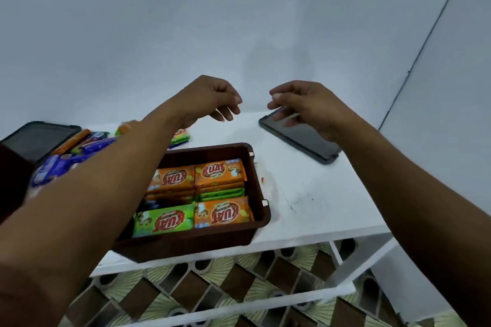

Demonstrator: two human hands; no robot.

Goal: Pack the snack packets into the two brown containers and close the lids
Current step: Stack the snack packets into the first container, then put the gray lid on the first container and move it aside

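From the head view I see my left hand [210,98] and right hand [305,106] raised over the far worktop [305,194], fingers loosely curled, holding nothing. The brown container [255,225] sits near-centre, lid off, full of snack packets [220,172]; more lie at left.

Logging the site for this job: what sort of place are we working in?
Probably a home or small back room, not a factory. A plain white table stands against a bare pale wall, over a patterned tile floor. A brown container of snack packets sits on it.
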